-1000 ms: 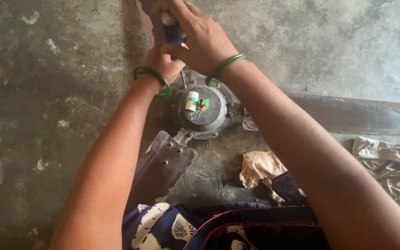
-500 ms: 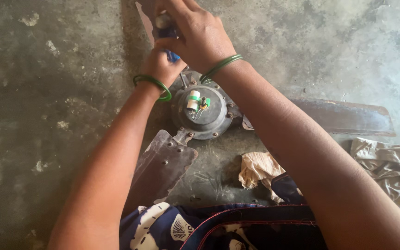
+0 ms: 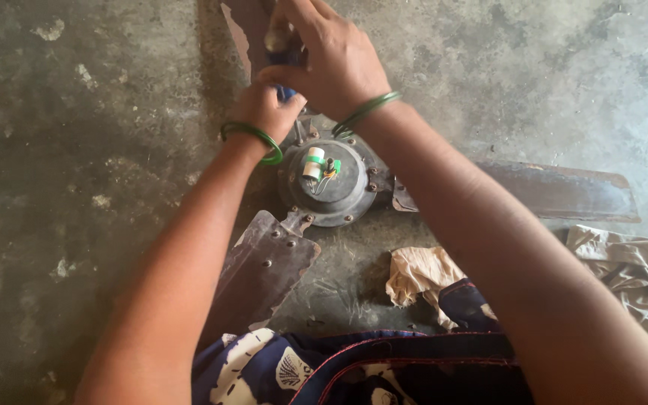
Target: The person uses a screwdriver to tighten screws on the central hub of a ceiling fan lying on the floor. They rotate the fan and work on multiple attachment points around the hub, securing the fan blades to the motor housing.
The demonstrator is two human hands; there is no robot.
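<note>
Both hands unmoved since earlier: right hand (image 3: 331, 64) clenched on blue-handled screwdriver (image 3: 285, 71) beyond fan motor hub (image 3: 330, 184); left hand (image 3: 264, 112) curled beneath it, grip unclear.

Both hands crowd the far side of the fan hub (image 3: 335, 184), over the top blade (image 3: 245, 30). 2 more blades block the floor (image 3: 76, 150): 1 (image 3: 264, 270) toward the lap, 1 (image 3: 564, 191) to the right. Rags (image 3: 418, 274) fill the near right. The left floor lies open.
</note>
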